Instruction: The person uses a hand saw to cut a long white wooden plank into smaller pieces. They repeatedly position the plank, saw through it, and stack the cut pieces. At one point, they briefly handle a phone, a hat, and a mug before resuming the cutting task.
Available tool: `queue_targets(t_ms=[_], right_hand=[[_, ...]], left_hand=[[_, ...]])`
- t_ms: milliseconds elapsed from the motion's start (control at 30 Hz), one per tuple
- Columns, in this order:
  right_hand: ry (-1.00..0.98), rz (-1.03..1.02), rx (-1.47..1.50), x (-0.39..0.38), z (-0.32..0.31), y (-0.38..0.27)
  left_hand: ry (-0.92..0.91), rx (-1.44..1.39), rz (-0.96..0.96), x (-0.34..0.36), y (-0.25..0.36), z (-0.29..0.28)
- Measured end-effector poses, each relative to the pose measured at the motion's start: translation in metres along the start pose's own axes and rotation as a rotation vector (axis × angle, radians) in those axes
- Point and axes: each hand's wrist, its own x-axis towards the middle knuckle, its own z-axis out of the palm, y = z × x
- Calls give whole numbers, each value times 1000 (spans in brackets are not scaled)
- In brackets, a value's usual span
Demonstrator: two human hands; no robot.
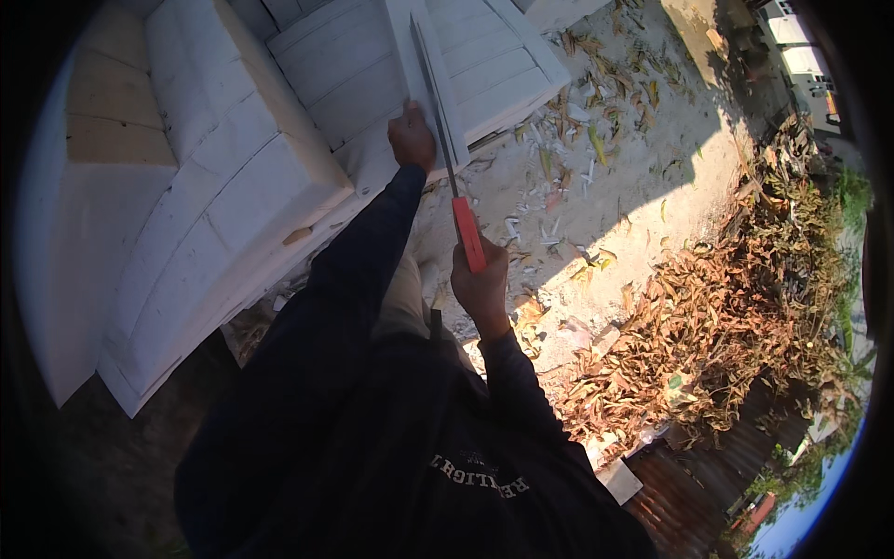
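Observation:
My right hand is closed around the red handle of a handsaw. The saw's long thin blade points away from me, seen almost edge-on, along a long white strip that lies across white slabs. Farther off and to the left, my left hand is closed at the strip's left edge, fingers curled and thumb uppermost. Its fingertips are partly hidden. Under the strip is a white panel with line-like joints, and a second white panel shows to the right of the blade.
Large white blocks stand on my left. White scraps and dry leaves litter the sandy ground. A big heap of brown leaves lies to the right, with rusty corrugated sheeting nearer me.

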Motion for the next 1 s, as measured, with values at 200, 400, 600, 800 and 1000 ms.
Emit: queue_targets(t_ms=[200,400,600,800,1000], right_hand=[[-27,-66,18,-8,-7,-6],[-35,-28,-17,8,-4,1],[-101,-52,18,22,-11,-3],[-66,-6,-66,-3,-21,-11],[-143,13,-104,26,-20,-17]], left_hand=[[60,-119,20,1,-13,0],[-35,-22,-42,-2,-11,2],[27,-56,-15,4,-11,5],[8,-45,-66,6,0,-2],[-23,-7,-28,1,-6,5]])
